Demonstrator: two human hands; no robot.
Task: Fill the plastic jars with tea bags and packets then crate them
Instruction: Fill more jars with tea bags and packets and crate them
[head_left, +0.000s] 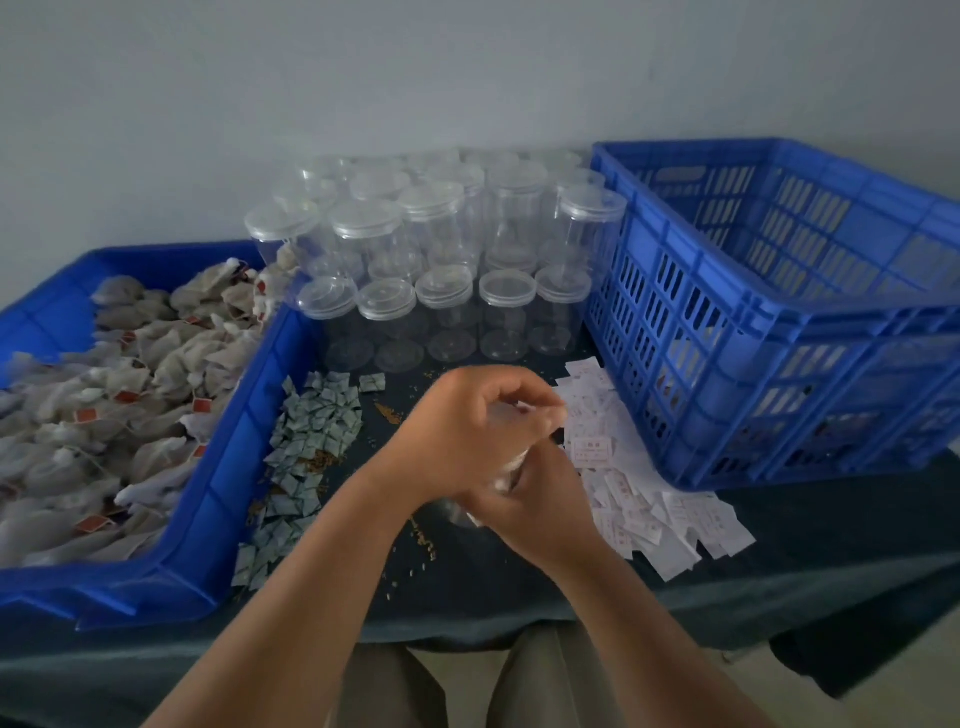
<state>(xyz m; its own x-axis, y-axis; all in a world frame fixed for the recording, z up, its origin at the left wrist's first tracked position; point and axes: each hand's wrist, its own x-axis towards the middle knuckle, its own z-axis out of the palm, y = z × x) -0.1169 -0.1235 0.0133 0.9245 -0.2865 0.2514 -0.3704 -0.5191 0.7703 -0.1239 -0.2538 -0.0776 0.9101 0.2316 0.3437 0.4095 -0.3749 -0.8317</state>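
A blue tray (208, 499) at the left holds the tea bags (130, 374), with grey-green packets (311, 431) heaped just beside it on the bench (519, 587). In the middle the left hand (462, 431) curls its fingers over the top of a clear jar (506, 475) – blurred, contents unreadable – and the right hand (540, 504) wraps its fingers round the body. Likely a lid turn; grip the body firm and upright, twist squarely. White packets (639, 499) and the blue crate (779, 332) lie right

The head-worn camera is looking forward and down at the table (831, 530). It is sitting close, facing the wall (311, 78).
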